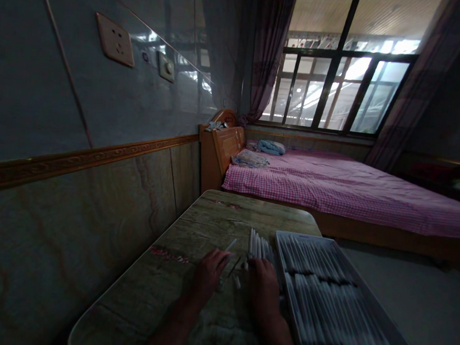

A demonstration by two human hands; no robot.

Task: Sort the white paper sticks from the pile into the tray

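Note:
My left hand (208, 270) is closed in a pinch on a slim, whitish pen-like tube (231, 244), which points up and away to the right. To its right, my right hand (262, 280) has its fingers curled down at the near end of a row of white pen-like sticks (260, 242). What its fingertips hold, if anything, is too dark to make out. On the table between both hands lie a thin dark rod (234, 266) and a short white piece (237, 282).
A shallow white tray (296, 321) packed with two rows of pen-like sticks lies on the right of the marble-patterned table (142, 298). A tiled wall (142, 187) runs along the left. A bed (331, 185) with pink checked bedding stands beyond the table, below a window.

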